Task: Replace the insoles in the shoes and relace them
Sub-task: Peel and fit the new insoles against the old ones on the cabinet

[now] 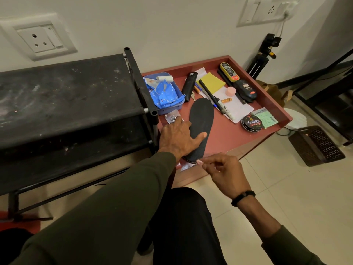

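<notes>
1. Black insole [201,121] lying flat on the red table [229,134], toe end pointing toward the wall, heel end at the near edge.
2. Left hand [179,139] resting flat on the left side of the insole, fingers straight and spread wide, thumb lying across the insole's middle.
3. Right hand [223,172] hovering just near the heel end of the insole, fingers curled, fingertips pinched together on something tiny and pale; too small to tell what.
4. Clear plastic wrap [188,166] peeking out under the heel end of the insole, at the table's near edge.
5. Blue tray [172,109] with blue packets just left of the insole's toe end.
6. Black marker [211,96] and an orange battery [226,101] just right of the toe end, on white paper.
7. Round polish tin [251,123] well to the right of the insole, near the table's right edge.
8. Yellow pad [213,82] and a pink cap [231,91] past the toe end, closer to the wall.
9. Black shoe rack [66,104] standing to the left of the insole, right beside the table.
10. Dark green sleeves on both arms, and a black band [243,197] on the right wrist.
</notes>
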A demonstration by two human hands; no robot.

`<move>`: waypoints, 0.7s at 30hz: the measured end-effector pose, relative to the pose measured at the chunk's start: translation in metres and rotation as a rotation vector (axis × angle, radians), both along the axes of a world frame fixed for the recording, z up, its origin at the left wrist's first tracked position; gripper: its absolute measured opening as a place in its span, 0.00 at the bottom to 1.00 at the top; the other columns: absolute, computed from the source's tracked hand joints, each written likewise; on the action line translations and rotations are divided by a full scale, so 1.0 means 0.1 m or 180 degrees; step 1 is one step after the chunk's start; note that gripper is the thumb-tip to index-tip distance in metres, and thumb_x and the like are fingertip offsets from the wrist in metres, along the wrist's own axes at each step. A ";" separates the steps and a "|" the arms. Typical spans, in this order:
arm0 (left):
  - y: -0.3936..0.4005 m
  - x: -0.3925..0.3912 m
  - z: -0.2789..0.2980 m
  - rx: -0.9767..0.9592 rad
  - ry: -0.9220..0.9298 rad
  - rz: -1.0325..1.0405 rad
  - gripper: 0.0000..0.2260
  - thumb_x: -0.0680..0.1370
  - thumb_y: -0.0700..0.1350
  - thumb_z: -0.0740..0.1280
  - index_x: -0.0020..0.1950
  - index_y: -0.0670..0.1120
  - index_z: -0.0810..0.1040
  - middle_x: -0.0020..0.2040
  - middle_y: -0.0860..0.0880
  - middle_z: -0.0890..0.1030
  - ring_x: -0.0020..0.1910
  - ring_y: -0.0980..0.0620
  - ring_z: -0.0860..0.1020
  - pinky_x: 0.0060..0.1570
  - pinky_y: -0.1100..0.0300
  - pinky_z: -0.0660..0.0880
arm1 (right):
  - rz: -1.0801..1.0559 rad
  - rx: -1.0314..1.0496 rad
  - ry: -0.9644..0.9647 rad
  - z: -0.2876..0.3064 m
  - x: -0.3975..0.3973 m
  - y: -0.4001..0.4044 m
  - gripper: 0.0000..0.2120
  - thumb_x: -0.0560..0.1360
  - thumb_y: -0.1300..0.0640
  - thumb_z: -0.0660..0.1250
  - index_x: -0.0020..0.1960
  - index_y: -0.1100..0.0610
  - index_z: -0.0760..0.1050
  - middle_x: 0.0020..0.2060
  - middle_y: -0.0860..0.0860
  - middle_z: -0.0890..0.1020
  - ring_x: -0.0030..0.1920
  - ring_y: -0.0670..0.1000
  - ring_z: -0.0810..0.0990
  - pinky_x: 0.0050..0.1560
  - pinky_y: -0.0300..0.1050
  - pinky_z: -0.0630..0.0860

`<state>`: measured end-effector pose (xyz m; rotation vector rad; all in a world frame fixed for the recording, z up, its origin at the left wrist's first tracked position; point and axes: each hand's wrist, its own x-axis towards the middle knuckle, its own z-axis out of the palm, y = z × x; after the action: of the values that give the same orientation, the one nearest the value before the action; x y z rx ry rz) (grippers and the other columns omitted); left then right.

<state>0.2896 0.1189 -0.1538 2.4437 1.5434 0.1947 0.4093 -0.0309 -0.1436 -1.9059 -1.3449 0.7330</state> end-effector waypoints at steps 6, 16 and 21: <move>-0.14 0.11 0.06 -0.0180 0.0590 0.0111 0.47 0.65 0.79 0.65 0.71 0.46 0.70 0.67 0.43 0.70 0.63 0.41 0.74 0.62 0.47 0.70 | -0.1348 -0.0418 0.2321 0.22 0.17 -0.17 0.07 0.73 0.64 0.74 0.50 0.56 0.86 0.47 0.54 0.87 0.49 0.55 0.84 0.55 0.53 0.82; -0.53 0.42 0.32 -0.1284 -0.0396 0.1389 0.42 0.68 0.63 0.77 0.72 0.41 0.65 0.68 0.41 0.71 0.67 0.40 0.71 0.66 0.49 0.71 | -0.1657 -0.0537 0.3915 0.73 0.15 -0.26 0.12 0.77 0.70 0.65 0.56 0.61 0.82 0.44 0.55 0.87 0.46 0.54 0.86 0.52 0.51 0.83; -0.77 0.12 0.57 -0.1434 -0.1311 0.1540 0.42 0.66 0.66 0.77 0.69 0.43 0.68 0.62 0.46 0.78 0.60 0.43 0.79 0.57 0.49 0.78 | -0.1408 -0.0417 0.4097 1.10 -0.05 -0.24 0.11 0.78 0.72 0.63 0.55 0.64 0.81 0.39 0.58 0.86 0.42 0.55 0.87 0.50 0.51 0.83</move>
<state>0.3018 0.0418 -0.0968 1.5514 1.7225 0.3627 0.4048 -0.0546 -0.0337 -1.2287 -0.0725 1.4360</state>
